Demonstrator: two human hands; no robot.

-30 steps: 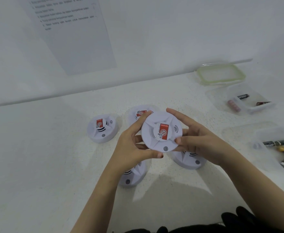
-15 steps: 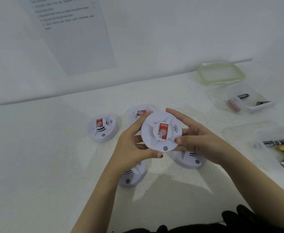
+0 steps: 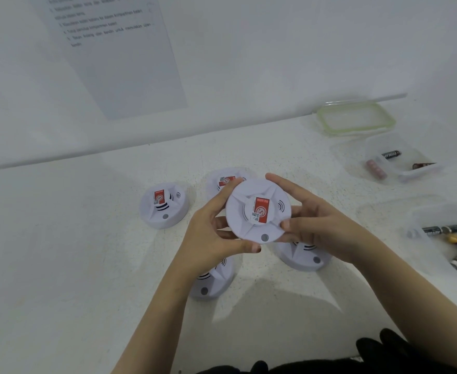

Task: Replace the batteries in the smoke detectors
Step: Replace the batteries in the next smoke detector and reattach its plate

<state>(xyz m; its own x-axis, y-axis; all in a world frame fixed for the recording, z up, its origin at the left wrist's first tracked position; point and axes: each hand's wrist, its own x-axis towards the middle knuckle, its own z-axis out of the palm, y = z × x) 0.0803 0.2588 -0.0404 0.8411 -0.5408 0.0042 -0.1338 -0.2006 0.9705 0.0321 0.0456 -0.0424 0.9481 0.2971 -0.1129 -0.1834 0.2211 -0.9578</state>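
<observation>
A printed sheet [image 3: 130, 63] hangs on the wall [image 3: 276, 49], and a green-rimmed lid [image 3: 355, 118] lies on the speckled surface [image 3: 60, 238].

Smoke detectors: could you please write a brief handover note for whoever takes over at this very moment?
Hands: left hand and right hand grip the held detector at its rim, closed, label up, above the table.
On the table: four other detectors, under and around the hands.
At right: batteries in the near tub and far tub, both open; lid beyond.
Done: nothing that shows; no detector is open.
Left: likely open the held one, swap its batteries, then the other four.
</observation>
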